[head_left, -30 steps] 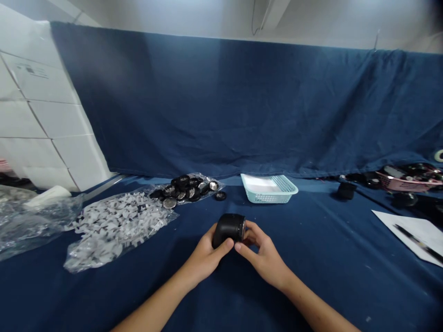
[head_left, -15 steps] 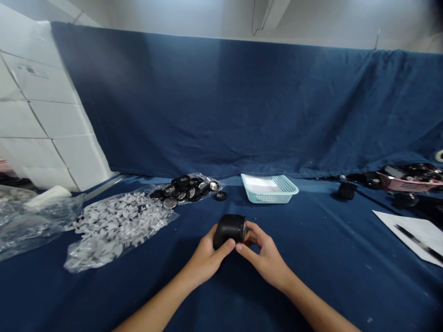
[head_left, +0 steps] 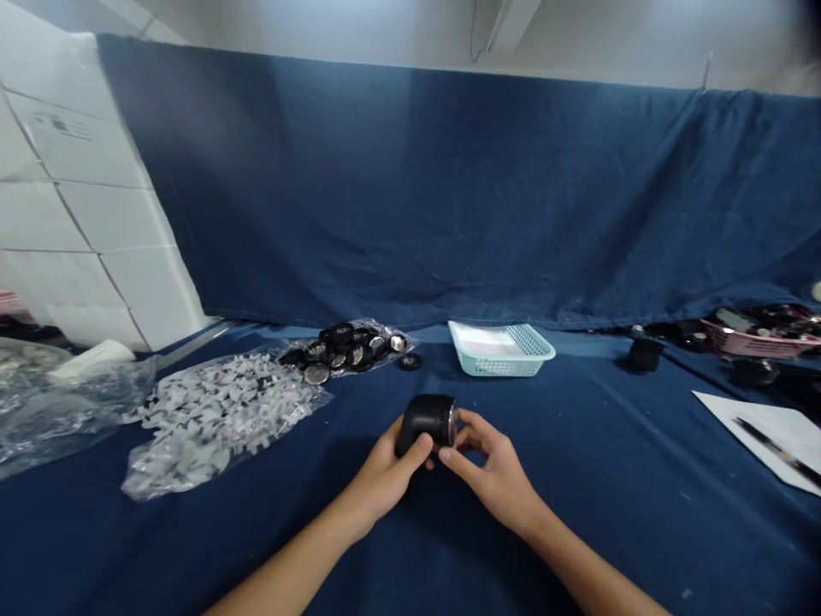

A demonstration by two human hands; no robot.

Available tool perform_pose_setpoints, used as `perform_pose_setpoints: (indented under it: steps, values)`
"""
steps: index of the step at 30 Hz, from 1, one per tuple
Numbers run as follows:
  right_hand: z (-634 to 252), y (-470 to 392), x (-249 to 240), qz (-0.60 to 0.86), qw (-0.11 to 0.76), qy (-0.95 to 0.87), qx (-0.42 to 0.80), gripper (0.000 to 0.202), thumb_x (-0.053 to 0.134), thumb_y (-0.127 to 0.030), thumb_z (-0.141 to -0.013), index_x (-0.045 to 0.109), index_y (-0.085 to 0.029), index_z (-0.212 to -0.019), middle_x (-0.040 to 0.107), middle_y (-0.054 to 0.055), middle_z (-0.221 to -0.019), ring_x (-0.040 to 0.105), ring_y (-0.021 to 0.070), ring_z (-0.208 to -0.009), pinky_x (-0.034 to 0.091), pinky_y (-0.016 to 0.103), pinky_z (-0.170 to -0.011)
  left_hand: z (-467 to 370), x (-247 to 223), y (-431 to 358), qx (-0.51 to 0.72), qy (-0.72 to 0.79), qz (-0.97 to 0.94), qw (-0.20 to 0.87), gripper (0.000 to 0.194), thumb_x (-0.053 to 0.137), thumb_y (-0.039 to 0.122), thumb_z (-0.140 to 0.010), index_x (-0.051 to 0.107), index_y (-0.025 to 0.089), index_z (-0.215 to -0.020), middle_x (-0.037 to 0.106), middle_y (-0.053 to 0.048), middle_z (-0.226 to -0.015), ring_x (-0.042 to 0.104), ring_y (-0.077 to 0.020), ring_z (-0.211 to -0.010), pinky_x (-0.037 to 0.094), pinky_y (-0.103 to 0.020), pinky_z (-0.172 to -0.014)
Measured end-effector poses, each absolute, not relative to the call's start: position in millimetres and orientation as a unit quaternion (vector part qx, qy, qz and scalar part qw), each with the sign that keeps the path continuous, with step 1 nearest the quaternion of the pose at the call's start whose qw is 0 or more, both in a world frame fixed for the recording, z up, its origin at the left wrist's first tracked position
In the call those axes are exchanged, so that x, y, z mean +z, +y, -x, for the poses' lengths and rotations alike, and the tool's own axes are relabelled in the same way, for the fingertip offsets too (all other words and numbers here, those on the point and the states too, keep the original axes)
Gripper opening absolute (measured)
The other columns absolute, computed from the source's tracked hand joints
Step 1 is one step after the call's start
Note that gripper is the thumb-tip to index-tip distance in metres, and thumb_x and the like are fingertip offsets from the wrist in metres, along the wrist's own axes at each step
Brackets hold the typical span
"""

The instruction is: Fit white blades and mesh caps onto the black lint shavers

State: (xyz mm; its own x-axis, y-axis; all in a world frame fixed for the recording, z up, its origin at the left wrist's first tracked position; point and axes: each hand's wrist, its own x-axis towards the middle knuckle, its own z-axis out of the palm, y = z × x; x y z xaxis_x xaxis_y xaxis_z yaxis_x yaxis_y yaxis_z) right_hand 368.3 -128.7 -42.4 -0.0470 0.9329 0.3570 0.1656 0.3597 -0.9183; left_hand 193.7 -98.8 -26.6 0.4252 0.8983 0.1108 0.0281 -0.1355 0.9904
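My left hand [head_left: 386, 470] is wrapped round a black rounded device [head_left: 420, 422], its thumb lying along the near side. The device lies sideways above the table, its flat end facing right. On that end sits a round silver-rimmed cap [head_left: 452, 423]. My right hand [head_left: 493, 469] has its thumb and curled fingers closed about the rim of this cap; the fingertips behind it are partly hidden. Beyond the hands, several round black caps with silvery faces [head_left: 350, 349] lie heaped on clear plastic. One single cap [head_left: 410, 362] rests just right of the heap.
A plastic bag of small whitish parts [head_left: 224, 411] spreads over the left side, beside more clear plastic [head_left: 70, 402]. A light-blue basket [head_left: 502, 366] stands at the back. To the right are a black block [head_left: 643, 353], a pink basket [head_left: 763, 342] and paper [head_left: 786, 428] with a pen [head_left: 770, 441].
The silver-rimmed end has turned slightly toward me, showing more of its face. My right thumb has shifted a little away from the left thumb. Both hands stay at the device.
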Motion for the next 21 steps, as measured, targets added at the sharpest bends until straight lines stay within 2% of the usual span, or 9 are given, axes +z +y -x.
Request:
perform_pose_setpoints:
  steps: [3,6,17,21]
  values:
    - [-368.7,-128.5,-43.9,0.463,0.535,-0.621,0.336,0.041,0.068,-0.036,-0.082,0.056,-0.017,-0.117,0.067,0.001,-0.075,0.064,0.0174,-0.073,0.049,0.031,-0.076,-196.2,-25.4,-103.0,0.371,0.391,-0.576,0.615,0.052,0.055,0.062,-0.082,0.060,0.018,-0.110,0.066,-0.004,-0.080,0.060,-0.0140,-0.065,0.048,-0.025,-0.060]
    - [-368.7,-129.0,-43.4,0.479,0.525,-0.624,0.324,0.040,0.068,-0.037,-0.082,0.058,-0.017,-0.115,0.069,0.002,-0.075,0.065,0.0186,-0.073,0.049,0.032,-0.075,-196.9,-25.2,-105.6,0.354,0.408,-0.537,0.648,0.057,0.056,0.065,-0.080,0.058,0.019,-0.114,0.064,-0.002,-0.072,0.059,-0.0133,-0.058,0.045,-0.022,-0.050]
    - [-366.6,-129.8,-38.6,0.493,0.510,-0.639,0.298,0.034,0.066,-0.035,-0.083,0.060,-0.018,-0.112,0.070,0.001,-0.073,0.066,0.0184,-0.071,0.050,0.032,-0.075,-196.9,-20.7,-107.3,0.343,0.423,-0.505,0.670,0.060,0.054,0.069,-0.078,0.058,0.018,-0.108,0.064,-0.002,-0.069,0.060,-0.0138,-0.055,0.046,-0.022,-0.046]
    - [-367.1,-130.9,-38.4,0.506,0.499,-0.653,0.260,0.034,0.066,-0.034,-0.081,0.061,-0.018,-0.112,0.070,0.001,-0.071,0.066,0.0180,-0.068,0.051,0.030,-0.070,-196.8,-21.9,-106.7,0.336,0.421,-0.517,0.665,0.060,0.053,0.068,-0.079,0.057,0.018,-0.111,0.064,-0.001,-0.067,0.059,-0.0134,-0.053,0.047,-0.022,-0.046]
